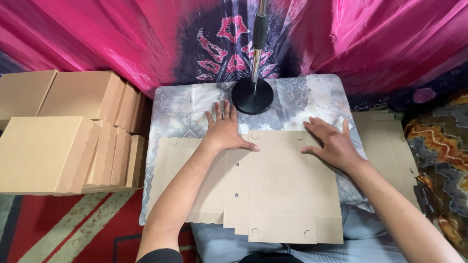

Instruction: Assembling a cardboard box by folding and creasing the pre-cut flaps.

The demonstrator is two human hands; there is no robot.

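Your left hand (224,130) and right hand (330,142) lay open and flat, holding nothing, pressing the unfolded box blank (273,187) at frame centre on the desk (302,92). Uneven pressure could have skewed a crease or slid the blank.

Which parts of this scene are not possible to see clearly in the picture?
Head view only:
- Flat cardboard sheet: its upper edge lies under the left hand and right hand.
- Stand pole: top cut off by the frame edge.
- Folded boxes: far-left ones cut off by the frame edge.
- Flat cardboard stack: partly hidden by the right forearm.
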